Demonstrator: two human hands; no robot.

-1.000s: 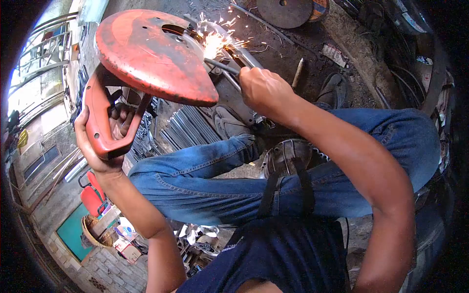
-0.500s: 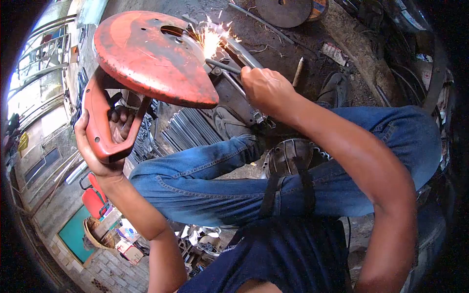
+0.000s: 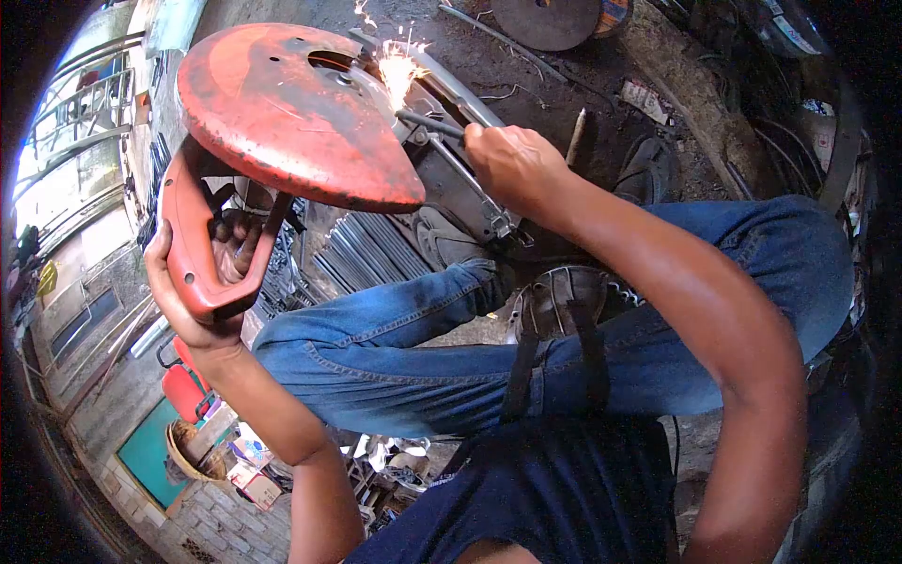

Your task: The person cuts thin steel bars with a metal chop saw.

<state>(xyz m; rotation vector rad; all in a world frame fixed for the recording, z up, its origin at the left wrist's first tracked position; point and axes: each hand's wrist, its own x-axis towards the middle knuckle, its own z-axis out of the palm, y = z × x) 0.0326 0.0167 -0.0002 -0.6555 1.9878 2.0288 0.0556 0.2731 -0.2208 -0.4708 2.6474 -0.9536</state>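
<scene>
A red cut-off saw with a worn, scratched guard fills the upper left. My left hand is wrapped round its red loop handle. In my right hand is a thin dark rod, whose far end points to the edge of the guard. Bright sparks fly up beside that end. The cutting contact is hidden by glare and the guard. A metal clamp screw lies below the rod, on the saw's base.
Grey metal tubes lie bundled on the floor near a shoe. My jeans-clad legs cross the middle. A round disc and a log are at the top right. A red chair stands lower left.
The guard and handle have shifted very slightly down, with my left hand on the handle. The spark spray is narrower. My right hand has barely moved.
</scene>
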